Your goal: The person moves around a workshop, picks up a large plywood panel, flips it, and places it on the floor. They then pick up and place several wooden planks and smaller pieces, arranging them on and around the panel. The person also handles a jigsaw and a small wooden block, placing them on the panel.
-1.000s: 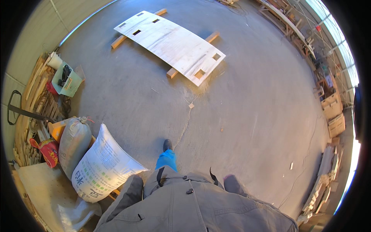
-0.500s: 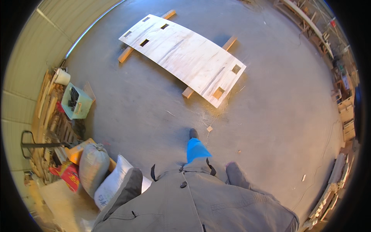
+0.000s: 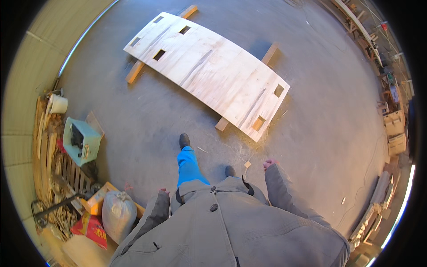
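My right hand point(image 3: 270, 163) hangs in front of its grey sleeve, fingers curled in, and I see nothing held in it. Only a small part of my left hand point(image 3: 164, 191) shows past the other sleeve; its fingers are hidden. Both hands are away from any object. Ahead on the floor lies a large pale plywood sheet point(image 3: 209, 66) with several rectangular cut-outs. It rests across two wooden beams, a left one point(image 3: 134, 72) and a right one point(image 3: 270, 54). A small square wood offcut point(image 3: 247, 164) lies on the floor near my right hand.
Along the left wall stand a light-blue bin point(image 3: 84, 142), a white bucket point(image 3: 58, 104), stacked timber point(image 3: 42, 147), a filled sack point(image 3: 119, 213) and a black handle point(image 3: 55, 205). Wooden boxes point(image 3: 395, 123) and boards point(image 3: 378, 209) line the right side.
I have stepped forward, so the plywood sheet sits nearer on its right end. Both hands have come into view, and my blue-trousered left leg is now forward.
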Demonstrator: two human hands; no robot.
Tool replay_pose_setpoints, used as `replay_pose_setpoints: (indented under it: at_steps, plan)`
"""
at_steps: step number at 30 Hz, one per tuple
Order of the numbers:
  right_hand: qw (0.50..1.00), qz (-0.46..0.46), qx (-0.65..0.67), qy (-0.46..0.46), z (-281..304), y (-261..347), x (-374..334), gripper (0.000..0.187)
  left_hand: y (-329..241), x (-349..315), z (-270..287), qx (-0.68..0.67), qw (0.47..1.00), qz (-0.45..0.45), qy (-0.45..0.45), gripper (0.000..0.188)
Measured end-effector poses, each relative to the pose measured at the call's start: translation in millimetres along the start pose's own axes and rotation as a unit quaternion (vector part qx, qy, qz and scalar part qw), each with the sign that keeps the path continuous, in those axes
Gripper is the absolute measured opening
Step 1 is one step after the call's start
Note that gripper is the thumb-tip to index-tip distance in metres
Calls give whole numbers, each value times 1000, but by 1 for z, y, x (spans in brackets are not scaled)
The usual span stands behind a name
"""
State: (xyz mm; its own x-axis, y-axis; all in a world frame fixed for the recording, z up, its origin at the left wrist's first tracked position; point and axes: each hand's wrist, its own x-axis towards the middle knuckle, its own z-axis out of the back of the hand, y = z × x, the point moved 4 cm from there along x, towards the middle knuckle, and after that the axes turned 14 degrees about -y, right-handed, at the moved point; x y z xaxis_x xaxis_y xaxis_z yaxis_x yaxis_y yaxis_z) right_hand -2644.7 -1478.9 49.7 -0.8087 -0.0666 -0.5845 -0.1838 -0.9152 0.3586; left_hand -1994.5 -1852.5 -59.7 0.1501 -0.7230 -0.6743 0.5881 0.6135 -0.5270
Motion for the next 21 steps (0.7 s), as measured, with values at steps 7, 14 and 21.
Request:
replay_pose_setpoints:
  at_steps: [7,14,21]
  plan:
    - [966,74,-244,32,-62,-12,-17,37,-175,199,-3,-201,978,-16,-55,25]
    - [990,-80,-108,46,-94,102,-26,37,-457,255,6,3,990,-128,60,35]
    - [941,246,-224,63,-211,270,52,30,-599,214,-22,88,983,-152,47,38]
